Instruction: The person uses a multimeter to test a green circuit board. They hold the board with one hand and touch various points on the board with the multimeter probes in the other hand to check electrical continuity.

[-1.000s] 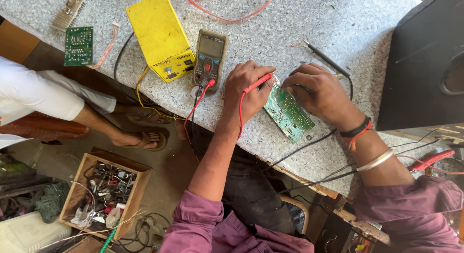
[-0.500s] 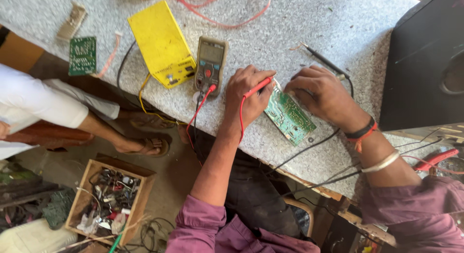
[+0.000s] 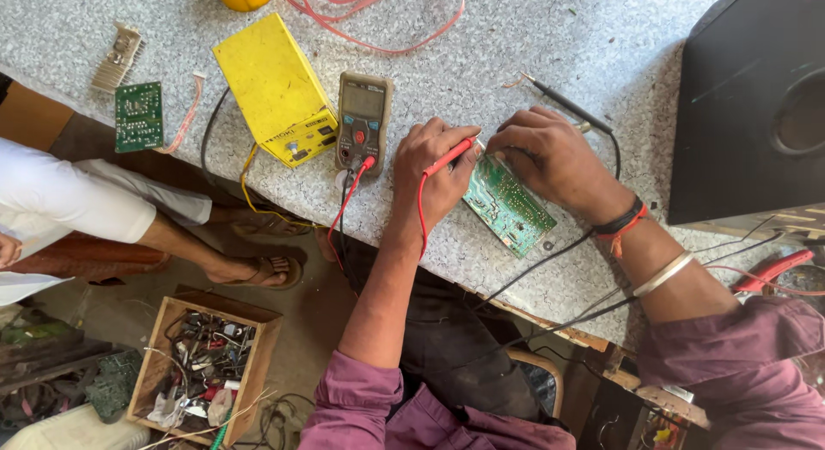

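Far to my left on the speckled stone table lie a ribbed metal heat sink and a small green board, flat and untouched. Next comes a yellow box, a smooth slab with knobs on its near end. Just beside it is the grey-brown meter, with its red and black leads trailing off the table's edge.

My left hand is closed around the red probe, a slim plastic stick. I hold it like a pen, with its tip aimed at the top corner of the circuit board. That board is what I am working on. It is a thin green rectangle with pale tracks and dots of solder, lying flat between my two hands near the table's front edge.

My right hand is curled over the board's upper end with the fingers bent down onto it. I cannot tell what they pinch, because the knuckles hide it. A black probe lies on the table just behind that hand.

By my judgement I am partway through testing points on the board. Doing that well calls for a steady tip on small solder spots and a look across at the meter.

At the far right stands a black speaker box, matte and square.
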### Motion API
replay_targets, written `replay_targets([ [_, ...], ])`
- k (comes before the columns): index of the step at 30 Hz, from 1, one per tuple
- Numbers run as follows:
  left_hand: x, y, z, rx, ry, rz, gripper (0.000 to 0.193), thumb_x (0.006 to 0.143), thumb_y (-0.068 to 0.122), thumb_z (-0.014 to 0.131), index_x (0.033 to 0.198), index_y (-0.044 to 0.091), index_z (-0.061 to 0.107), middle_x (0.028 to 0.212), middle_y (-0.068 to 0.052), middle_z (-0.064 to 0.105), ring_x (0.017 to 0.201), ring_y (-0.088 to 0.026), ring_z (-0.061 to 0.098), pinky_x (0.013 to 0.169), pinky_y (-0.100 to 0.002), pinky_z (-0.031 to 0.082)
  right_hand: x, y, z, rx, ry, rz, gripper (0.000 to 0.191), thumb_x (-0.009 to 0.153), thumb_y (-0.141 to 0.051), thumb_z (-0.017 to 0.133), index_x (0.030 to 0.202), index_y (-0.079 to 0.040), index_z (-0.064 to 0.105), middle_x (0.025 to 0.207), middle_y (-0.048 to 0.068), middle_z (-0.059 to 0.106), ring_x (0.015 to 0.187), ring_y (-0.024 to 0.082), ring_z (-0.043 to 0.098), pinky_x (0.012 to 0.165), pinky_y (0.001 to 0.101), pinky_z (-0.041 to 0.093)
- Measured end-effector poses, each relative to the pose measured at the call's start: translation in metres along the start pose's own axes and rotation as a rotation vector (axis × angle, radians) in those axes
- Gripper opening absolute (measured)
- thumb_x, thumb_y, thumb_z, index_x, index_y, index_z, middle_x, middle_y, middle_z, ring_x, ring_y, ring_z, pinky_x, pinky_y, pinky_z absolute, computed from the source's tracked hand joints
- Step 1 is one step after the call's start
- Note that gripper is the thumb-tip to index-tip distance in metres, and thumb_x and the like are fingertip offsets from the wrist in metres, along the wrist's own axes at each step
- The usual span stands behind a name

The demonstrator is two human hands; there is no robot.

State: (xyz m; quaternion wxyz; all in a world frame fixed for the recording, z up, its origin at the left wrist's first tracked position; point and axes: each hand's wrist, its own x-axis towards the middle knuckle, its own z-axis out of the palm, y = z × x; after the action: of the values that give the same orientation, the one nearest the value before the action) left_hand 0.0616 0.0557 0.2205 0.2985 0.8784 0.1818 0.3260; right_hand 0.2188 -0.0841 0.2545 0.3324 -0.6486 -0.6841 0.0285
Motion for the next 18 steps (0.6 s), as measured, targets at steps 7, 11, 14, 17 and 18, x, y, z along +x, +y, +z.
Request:
replay_targets([
  [7, -0.0005, 0.0002, -0.0006, -0.011, 0.011, 0.024, 0.024, 0.087, 0.017, 0.078, 0.110, 0.013, 0.077, 0.091, -0.007, 0.067, 0.089, -0.030, 0.063, 0.080, -0.042, 0.051, 0.0003, -0.0016, -0.0014, 0.019, -0.033, 0.031, 0.017, 0.085, -0.001, 0.070, 0.101, -0.006, 0.073, 0.098, 0.010, 0.069, 0.094, 0.032, 0.064, 0.084, 0.0440, 0.052],
  [11, -0.0002, 0.0007, 0.0004, -0.002, -0.006, 0.006, 0.024, 0.087, 0.016, 0.079, 0.110, 0.013, 0.078, 0.090, -0.007, 0.067, 0.088, -0.030, 0.063, 0.079, -0.043, 0.051, 0.0004, -0.0023, -0.0029, 0.033, -0.033, 0.024, 0.017, 0.085, -0.001, 0.069, 0.101, -0.006, 0.073, 0.100, 0.010, 0.070, 0.096, 0.032, 0.064, 0.085, 0.0436, 0.052],
  [14, 0.0002, 0.0008, -0.0002, -0.017, 0.014, 0.026, 0.023, 0.086, 0.015, 0.078, 0.109, 0.014, 0.077, 0.091, -0.007, 0.067, 0.089, -0.029, 0.064, 0.081, -0.042, 0.051, 0.0019, -0.0017, -0.0032, 0.029, -0.040, 0.047, 0.016, 0.086, -0.002, 0.069, 0.101, -0.006, 0.073, 0.098, 0.009, 0.069, 0.095, 0.031, 0.064, 0.086, 0.0433, 0.052],
  [17, -0.0006, 0.0023, 0.0002, 0.007, 0.006, 0.012, 0.024, 0.086, 0.015, 0.078, 0.110, 0.014, 0.078, 0.090, -0.007, 0.067, 0.088, -0.029, 0.064, 0.080, -0.042, 0.051, 0.0012, -0.0039, -0.0006, -0.012, -0.032, 0.072, 0.016, 0.088, -0.003, 0.070, 0.103, -0.006, 0.073, 0.099, 0.010, 0.069, 0.095, 0.032, 0.064, 0.087, 0.0438, 0.052],
  [18, -0.0013, 0.0026, -0.0001, 0.007, 0.006, 0.011, 0.024, 0.086, 0.015, 0.079, 0.110, 0.014, 0.078, 0.090, -0.007, 0.067, 0.088, -0.029, 0.064, 0.080, -0.042, 0.051, 0.0009, -0.0049, 0.0003, -0.030, -0.017, 0.078, 0.016, 0.088, -0.004, 0.070, 0.103, -0.006, 0.074, 0.099, 0.010, 0.069, 0.096, 0.032, 0.063, 0.088, 0.0440, 0.052],
])
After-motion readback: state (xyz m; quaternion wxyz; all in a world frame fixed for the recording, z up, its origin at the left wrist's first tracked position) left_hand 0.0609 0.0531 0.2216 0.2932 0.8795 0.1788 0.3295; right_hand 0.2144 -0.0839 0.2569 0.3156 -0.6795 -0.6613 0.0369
